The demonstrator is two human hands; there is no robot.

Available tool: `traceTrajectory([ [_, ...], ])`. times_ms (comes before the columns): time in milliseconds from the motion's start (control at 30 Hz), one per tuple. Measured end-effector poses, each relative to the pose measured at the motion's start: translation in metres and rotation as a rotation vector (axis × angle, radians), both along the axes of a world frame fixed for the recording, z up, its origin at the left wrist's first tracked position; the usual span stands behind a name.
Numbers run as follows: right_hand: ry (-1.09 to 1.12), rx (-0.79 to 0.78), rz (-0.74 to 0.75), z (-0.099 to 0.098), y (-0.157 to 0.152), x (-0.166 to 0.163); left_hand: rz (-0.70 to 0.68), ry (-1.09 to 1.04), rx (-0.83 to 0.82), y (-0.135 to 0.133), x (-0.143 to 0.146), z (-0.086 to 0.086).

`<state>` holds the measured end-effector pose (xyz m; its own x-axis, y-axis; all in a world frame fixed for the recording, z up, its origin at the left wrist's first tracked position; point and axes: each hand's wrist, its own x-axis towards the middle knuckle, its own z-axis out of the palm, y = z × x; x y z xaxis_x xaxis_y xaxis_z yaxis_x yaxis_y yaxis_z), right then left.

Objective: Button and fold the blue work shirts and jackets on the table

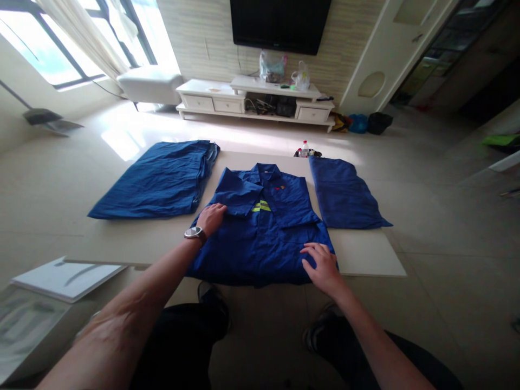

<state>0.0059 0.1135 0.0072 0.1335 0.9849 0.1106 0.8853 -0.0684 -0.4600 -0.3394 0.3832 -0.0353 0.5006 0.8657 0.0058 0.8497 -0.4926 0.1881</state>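
Observation:
A blue work jacket point(260, 244) with a collar, a yellow-green reflective strip and small red marks on the chest lies front up on a pale board. One sleeve point(239, 192) is folded across its front. My left hand point(212, 218), with a watch on the wrist, rests on the jacket's left side, its fingertips touching the folded sleeve's edge; the fingers look laid out rather than gripping. Near the jacket's lower right corner is my right hand point(322, 265), fingers apart and slightly bent, nothing in them. The jacket's lower edge reaches the board's near side.
Folded blue cloth point(156, 179) lies left of the jacket, and another blue folded piece point(347, 192) lies right. The pale board point(369, 254) sits low above the tiled floor. Bottles point(304, 147) stand behind it. A white TV cabinet point(227, 103) is along the wall.

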Motion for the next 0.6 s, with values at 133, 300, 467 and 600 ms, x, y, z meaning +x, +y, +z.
traceTrajectory([
  [133, -0.019, -0.035, 0.008, -0.004, 0.001, -0.003, 0.049, -0.017, -0.056, 0.006, -0.007, -0.004],
  [300, -0.100, -0.142, -0.058, -0.024, 0.002, 0.039, 0.135, -0.006, -0.126, -0.010, -0.024, -0.010],
  [467, -0.173, -0.172, -0.177, -0.046, -0.005, 0.100, 0.160, -0.075, -0.099, -0.038, -0.057, -0.008],
  [600, -0.211, -0.078, -0.179, -0.063, -0.007, 0.091, 0.164, -0.130, -0.061, -0.024, -0.042, 0.005],
])
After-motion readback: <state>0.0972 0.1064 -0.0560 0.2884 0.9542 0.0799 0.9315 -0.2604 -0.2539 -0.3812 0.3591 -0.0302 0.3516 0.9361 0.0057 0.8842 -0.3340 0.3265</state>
